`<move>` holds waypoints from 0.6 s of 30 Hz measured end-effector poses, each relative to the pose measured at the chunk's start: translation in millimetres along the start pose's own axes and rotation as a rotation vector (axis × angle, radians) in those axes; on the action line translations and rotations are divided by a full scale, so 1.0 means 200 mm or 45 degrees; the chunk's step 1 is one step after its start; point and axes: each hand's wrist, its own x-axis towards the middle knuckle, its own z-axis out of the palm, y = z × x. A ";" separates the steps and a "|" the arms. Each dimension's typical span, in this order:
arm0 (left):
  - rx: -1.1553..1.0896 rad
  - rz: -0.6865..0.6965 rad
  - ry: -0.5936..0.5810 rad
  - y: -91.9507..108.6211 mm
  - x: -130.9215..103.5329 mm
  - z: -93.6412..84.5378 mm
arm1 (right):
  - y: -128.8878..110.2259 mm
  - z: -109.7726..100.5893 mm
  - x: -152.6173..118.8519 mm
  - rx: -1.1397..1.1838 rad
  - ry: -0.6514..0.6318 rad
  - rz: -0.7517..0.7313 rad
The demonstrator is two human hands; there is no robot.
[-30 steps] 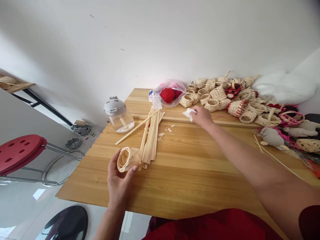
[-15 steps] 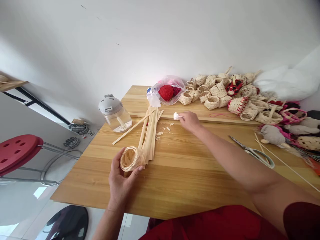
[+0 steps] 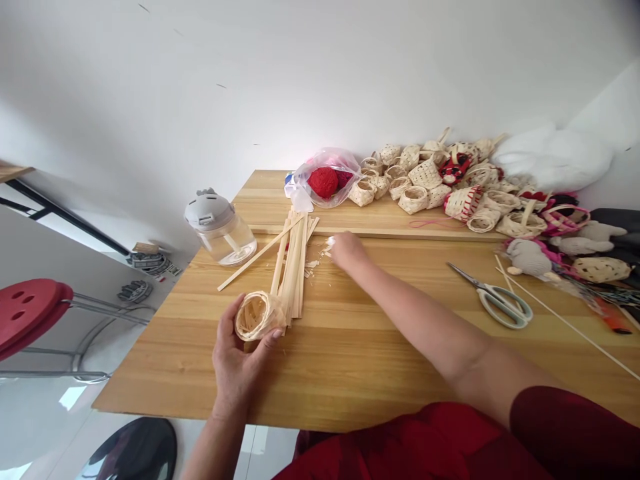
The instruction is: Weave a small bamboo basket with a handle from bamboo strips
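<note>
My left hand (image 3: 235,360) is closed around a small woven basket (image 3: 270,313), tilted so that its round mouth points up and to the left. My right hand (image 3: 349,251) reaches out over the table with its fingers pinched on a small white wad (image 3: 331,241), like crumpled tissue; most of it is covered by the fingers. Just under and beside that hand lie pale wood scraps (image 3: 312,265). A bundle of flat wooden strips (image 3: 295,267) rests between my two hands, its near end behind the basket.
On the left stands a clear water bottle (image 3: 225,240) with a grey lid. Behind are a plastic bag of red yarn (image 3: 323,182) and a heap of small baskets (image 3: 414,199). Scissors (image 3: 495,297) and a thin stick (image 3: 570,320) lie at right; a red stool (image 3: 35,310) stands left.
My right hand has moved left and slightly down with the white wad, toward the scraps. My left hand still holds the basket. The view has shifted a little to the right.
</note>
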 end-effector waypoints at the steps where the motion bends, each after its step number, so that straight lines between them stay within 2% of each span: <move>1: 0.003 -0.002 -0.001 0.00 0.00 0.00 | -0.07 0.01 0.00 0.043 0.000 -0.037; 4: 0.019 0.000 0.003 -0.01 0.00 0.00 | -0.23 0.05 -0.01 0.179 -0.022 -0.099; 7: 0.036 0.013 0.002 -0.02 0.00 -0.01 | -0.31 0.06 -0.03 0.292 -0.064 -0.120; 10: 0.007 0.028 0.010 -0.02 -0.01 -0.02 | -0.20 0.00 -0.06 0.335 -0.060 -0.080; 15: 0.019 0.059 -0.028 -0.02 -0.01 -0.02 | 0.15 -0.12 -0.15 0.221 0.007 0.089; 16: 0.025 0.063 -0.035 -0.02 -0.01 -0.02 | 0.17 -0.12 -0.17 0.203 -0.002 0.111; 18: 0.025 0.080 -0.037 -0.01 0.00 -0.02 | 0.12 -0.08 -0.23 0.205 -0.016 0.104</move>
